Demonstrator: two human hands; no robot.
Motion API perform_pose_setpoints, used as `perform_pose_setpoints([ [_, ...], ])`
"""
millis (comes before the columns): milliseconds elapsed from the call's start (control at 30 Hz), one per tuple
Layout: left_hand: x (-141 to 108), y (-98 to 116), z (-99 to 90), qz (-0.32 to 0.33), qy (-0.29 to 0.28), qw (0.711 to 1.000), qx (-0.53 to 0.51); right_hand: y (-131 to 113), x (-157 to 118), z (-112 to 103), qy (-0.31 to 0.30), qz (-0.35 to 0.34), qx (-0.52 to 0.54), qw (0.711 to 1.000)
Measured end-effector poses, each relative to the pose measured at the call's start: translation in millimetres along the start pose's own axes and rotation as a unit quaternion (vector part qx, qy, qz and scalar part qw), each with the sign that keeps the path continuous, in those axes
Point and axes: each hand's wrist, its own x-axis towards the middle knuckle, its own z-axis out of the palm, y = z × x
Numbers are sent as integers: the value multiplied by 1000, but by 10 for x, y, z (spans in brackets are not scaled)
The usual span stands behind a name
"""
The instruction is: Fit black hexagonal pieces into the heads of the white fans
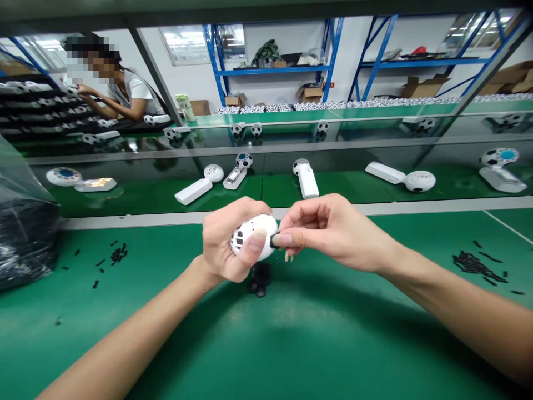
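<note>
My left hand (225, 236) is closed around a white ball-shaped casing (266, 223) with slots and black patches on its left side. My right hand (333, 230) pinches a small black piece (273, 240) between thumb and fingers, against the right edge of the casing. Whether the piece is seated in the casing cannot be made out. Below the hands, several black round pieces (261, 275) lie clustered on the green table (266, 344).
Small black strips lie in one pile (474, 265) at right and another (119, 254) at left, beside a clear bag (27, 239) of dark parts. Beyond the table edge, white handheld fans (306, 179) rest on a green belt (341, 186). A co-worker (129, 94) sits at far left.
</note>
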Motion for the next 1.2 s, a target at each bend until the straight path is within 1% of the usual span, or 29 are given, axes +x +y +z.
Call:
perform_pose_setpoints([
  [167, -14, -7, -1, -3, 4, 1000, 5, 43, 9, 68, 28, -1, 33, 999],
  [300, -8, -3, -7, 6, 7, 1000, 5, 68, 16, 109, 45, 5, 45, 998],
  [500, -23, -10, -8, -11, 3, 1000, 13, 63, -17, 123, 26, 4, 46, 999],
  [767, -47, -24, 18, -4, 18, 1000, 5, 68, -37, 102, 35, -15, 39, 998],
  [1000, -52, -11, 25, -9, 25, 1000, 16, 78, -28, 122, 54, -5, 43, 998],
  [1200, -40, 8, 37, -12, 42, 999, 8, 76, -29, 127, 47, -2, 62, 997],
])
